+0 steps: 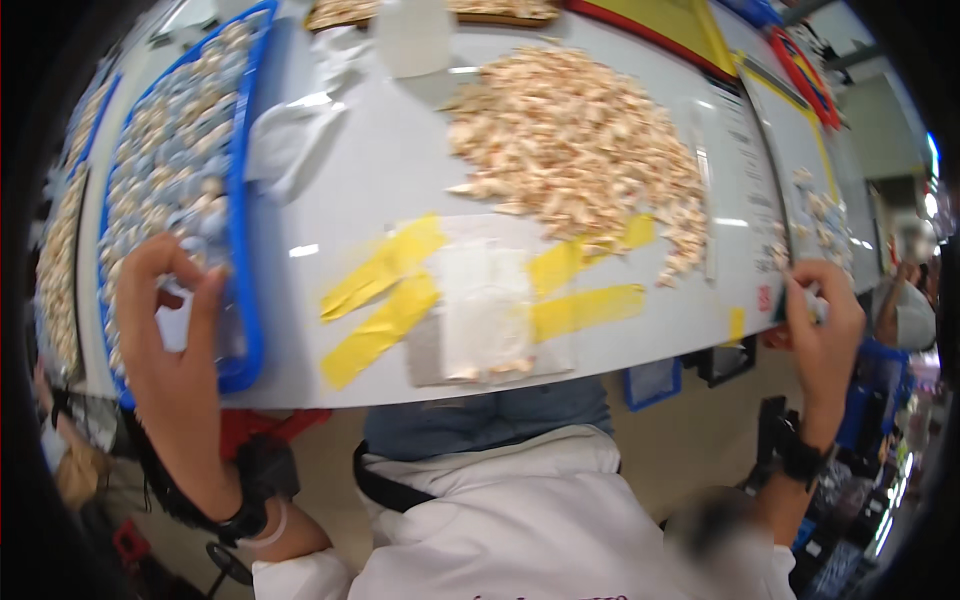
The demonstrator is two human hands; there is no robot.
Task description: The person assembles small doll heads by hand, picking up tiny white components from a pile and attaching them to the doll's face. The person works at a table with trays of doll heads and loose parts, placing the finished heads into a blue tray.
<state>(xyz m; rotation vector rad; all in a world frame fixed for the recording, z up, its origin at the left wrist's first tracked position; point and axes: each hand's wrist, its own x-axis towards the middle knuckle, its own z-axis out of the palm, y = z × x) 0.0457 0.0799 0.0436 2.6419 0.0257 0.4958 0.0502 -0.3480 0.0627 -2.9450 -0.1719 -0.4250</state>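
Observation:
My left hand is over the near end of a blue-rimmed tray, thumb and forefinger curled together at the tips. The tray holds many small rounded cream and grey-blue pieces. Whatever is between those fingertips is too small to make out. At the table's right edge, my right hand is closed in a pinch near a few pale pieces; something whitish shows among its fingers, its kind unclear. Between the hands lies a large heap of small, pointed, beige-orange pieces, touched by neither hand.
Crossed strips of yellow tape flank a white pad at the table's near edge. A crumpled white cloth lies beside the tray. Farther back stand a translucent container and a red-and-yellow frame. Another person is at far right.

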